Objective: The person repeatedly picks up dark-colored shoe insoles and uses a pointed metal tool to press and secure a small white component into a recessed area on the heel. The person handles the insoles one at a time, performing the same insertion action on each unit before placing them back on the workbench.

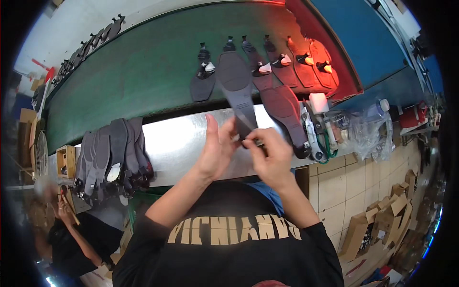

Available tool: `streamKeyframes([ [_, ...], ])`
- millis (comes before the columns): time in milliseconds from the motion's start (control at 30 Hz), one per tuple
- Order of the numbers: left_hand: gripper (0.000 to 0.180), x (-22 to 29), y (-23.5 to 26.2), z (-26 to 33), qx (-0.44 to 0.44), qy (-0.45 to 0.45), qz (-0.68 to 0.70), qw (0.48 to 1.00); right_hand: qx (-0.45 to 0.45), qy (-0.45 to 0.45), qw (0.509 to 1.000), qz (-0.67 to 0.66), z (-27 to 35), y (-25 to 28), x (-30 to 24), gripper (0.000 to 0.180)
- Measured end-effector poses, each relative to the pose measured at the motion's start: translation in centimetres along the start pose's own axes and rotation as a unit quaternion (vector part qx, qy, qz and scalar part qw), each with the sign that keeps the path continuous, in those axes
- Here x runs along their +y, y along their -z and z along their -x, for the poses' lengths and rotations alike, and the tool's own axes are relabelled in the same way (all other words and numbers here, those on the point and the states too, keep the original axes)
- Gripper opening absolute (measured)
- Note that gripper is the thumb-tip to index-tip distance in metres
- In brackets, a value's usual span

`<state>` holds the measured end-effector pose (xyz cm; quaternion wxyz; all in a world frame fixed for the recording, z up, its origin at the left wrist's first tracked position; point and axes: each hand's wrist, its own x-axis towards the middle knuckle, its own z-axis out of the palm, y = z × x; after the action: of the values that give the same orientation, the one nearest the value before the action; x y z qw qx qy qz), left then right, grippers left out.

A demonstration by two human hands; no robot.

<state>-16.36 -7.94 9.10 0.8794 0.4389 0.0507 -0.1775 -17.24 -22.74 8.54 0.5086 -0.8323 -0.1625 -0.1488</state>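
Note:
A dark grey shoe sole (234,71) stands out ahead of me, its narrow end between my hands. The curled fingers of my left hand (217,150) are at the sole's left edge, with the thumb stretched up apart from it. At the narrow end, my right hand (271,155) pinches with thumb and forefinger; any small part between them is hidden. A second dark sole (283,107) lies just right of my right hand, over the metal edge. Beyond, several dark soles with straps (203,86) lie in a row on the green belt (129,71).
Dark soles (112,148) are heaped at the left of the metal table (167,148). Tools (315,136) and a clear plastic bag (368,129) lie at the right. Red light falls by the red housing (325,43). Cardboard boxes (382,220) stand on the floor; another person (81,234) is at lower left.

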Motion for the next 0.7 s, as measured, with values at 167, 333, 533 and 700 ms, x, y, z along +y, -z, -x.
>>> streamKeyframes([
  [167,0.042,5.9,0.1,0.9,-0.049,-0.194,-0.087,0.976,0.081,-0.029,0.992,0.095,-1.6,7.0,1.2,0.01],
  [333,0.055,8.4,-5.3,5.1,-0.362,-0.189,0.051,0.912,0.085,-0.088,0.975,0.187,0.1,11.8,4.8,0.026],
  [533,0.059,13.5,-2.4,1.3,-0.368,-0.278,0.125,0.878,0.09,-0.082,0.986,-0.118,0.8,15.9,0.5,0.032],
  [700,0.054,15.9,-1.9,2.1,-0.33,-0.289,-0.123,0.89,-0.281,-0.012,0.786,-0.55,-4.9,21.0,-6.4,0.025],
])
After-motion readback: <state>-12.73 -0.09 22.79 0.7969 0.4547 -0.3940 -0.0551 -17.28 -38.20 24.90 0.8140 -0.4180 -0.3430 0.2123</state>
